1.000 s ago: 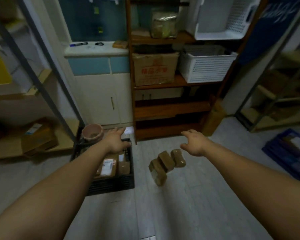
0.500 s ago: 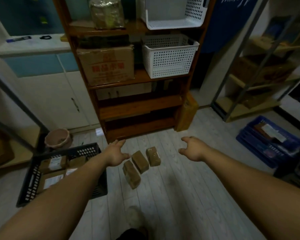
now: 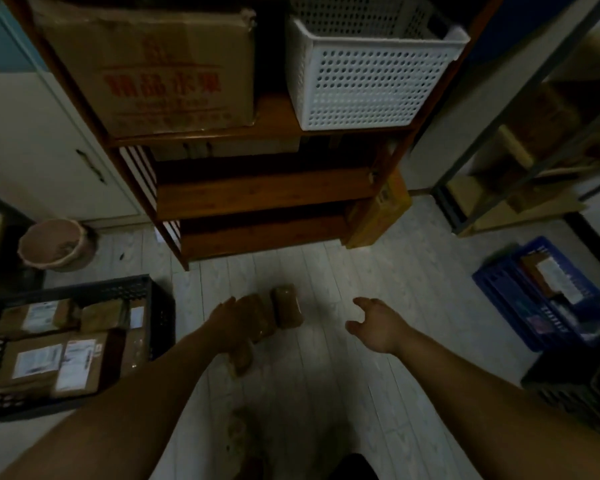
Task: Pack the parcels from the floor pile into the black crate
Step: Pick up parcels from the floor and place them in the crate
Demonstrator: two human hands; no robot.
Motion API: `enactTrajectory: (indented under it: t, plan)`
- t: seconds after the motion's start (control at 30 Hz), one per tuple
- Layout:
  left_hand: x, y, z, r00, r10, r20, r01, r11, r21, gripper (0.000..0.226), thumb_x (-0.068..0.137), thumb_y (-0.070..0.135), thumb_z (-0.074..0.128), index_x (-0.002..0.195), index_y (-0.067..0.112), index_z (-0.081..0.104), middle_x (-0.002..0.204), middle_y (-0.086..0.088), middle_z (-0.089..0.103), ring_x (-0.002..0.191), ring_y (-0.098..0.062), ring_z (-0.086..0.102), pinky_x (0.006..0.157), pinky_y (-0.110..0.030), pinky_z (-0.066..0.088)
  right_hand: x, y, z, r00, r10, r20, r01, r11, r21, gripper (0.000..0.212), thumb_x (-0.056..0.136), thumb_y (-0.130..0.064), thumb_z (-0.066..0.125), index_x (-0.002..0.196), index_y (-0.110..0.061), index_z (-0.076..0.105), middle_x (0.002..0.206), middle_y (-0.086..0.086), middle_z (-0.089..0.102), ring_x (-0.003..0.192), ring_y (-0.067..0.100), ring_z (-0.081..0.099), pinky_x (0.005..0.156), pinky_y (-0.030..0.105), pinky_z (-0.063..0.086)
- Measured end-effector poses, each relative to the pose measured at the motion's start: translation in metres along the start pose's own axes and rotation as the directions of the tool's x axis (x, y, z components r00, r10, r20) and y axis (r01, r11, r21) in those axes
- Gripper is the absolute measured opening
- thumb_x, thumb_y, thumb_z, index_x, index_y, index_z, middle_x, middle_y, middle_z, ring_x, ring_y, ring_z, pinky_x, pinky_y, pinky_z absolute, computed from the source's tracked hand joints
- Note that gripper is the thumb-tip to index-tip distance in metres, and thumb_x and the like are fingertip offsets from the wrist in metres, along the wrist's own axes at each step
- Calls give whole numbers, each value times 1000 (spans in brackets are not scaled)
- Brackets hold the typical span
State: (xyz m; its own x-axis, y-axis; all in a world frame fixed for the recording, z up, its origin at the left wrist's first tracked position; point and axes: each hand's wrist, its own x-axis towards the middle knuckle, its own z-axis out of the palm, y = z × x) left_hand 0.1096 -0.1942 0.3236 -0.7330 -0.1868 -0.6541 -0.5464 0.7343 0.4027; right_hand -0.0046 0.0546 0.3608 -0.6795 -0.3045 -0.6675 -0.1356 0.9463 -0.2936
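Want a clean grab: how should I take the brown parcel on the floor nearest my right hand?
Reach down from above with the right hand and grip the parcel across its long sides: it lies flat and narrow, with bare floor on its right.

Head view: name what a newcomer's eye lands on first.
Mid-floor, the left hand reaches over a pile of brown parcels, the right hand open beside it. At left the black crate holds labelled parcels; above, a white basket stands on the wooden shelf.
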Motion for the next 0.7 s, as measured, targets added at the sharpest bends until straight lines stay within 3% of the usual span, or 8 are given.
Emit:
enactTrajectory:
  t: [0.13, 0.27, 0.43, 0.5, 0.6, 0.7]
  plan:
    - [49, 0, 24, 996, -76, 42, 82, 982, -168, 56, 85, 25, 65, 134, 9, 44, 138, -14, 46, 126, -27, 44, 107, -39, 35, 70, 14, 13, 995, -34, 97, 33, 999, 9, 71, 92, -43, 53, 150, -18, 19, 154, 8, 24, 136, 24, 32, 107, 27, 28]
    - [104, 2, 56, 980, -198, 0, 193, 953, -234, 62, 86, 23, 62, 141, 10, 38, 150, -15, 29, 138, -31, 27, 113, -41, 24, 148, 32, 32, 975, -110, 195, 114, 993, -6, 70, 93, -41, 52, 150, -17, 19, 154, 9, 25, 135, 25, 35, 109, 34, 33]
    - [201, 3, 118, 950, -311, 43, 310, 911, -273, 65, 90, 25, 58, 145, 8, 29, 154, -15, 22, 141, -31, 22, 115, -42, 19, 263, 74, 72, 956, -168, 239, 186, 981, -51, 67, 93, -36, 55, 148, -16, 22, 150, 11, 31, 128, 27, 42, 90, 27, 37]
    - [247, 1, 149, 945, -322, 66, 326, 895, -304, 64, 90, 26, 58, 144, 8, 30, 153, -15, 25, 140, -31, 26, 114, -42, 23, 311, 93, 96, 952, -166, 258, 188, 980, -62, 67, 93, -35, 54, 148, -15, 21, 149, 12, 32, 126, 28, 44, 86, 26, 37]
    - [314, -6, 195, 953, -297, 57, 296, 878, -376, 60, 89, 24, 60, 141, 9, 35, 147, -14, 37, 133, -30, 38, 111, -39, 30, 378, 114, 140, 946, -152, 285, 167, 985, -30, 65, 92, -33, 56, 147, -16, 24, 142, 13, 40, 114, 28, 53, 86, 32, 48]
    - [383, -26, 238, 957, -289, 22, 264, 837, -479, 60, 88, 15, 58, 143, 11, 33, 145, -14, 41, 131, -30, 41, 109, -39, 33, 441, 127, 193, 945, -148, 291, 154, 988, 3, 69, 90, -33, 58, 147, -15, 24, 142, 14, 39, 119, 30, 49, 92, 38, 48]
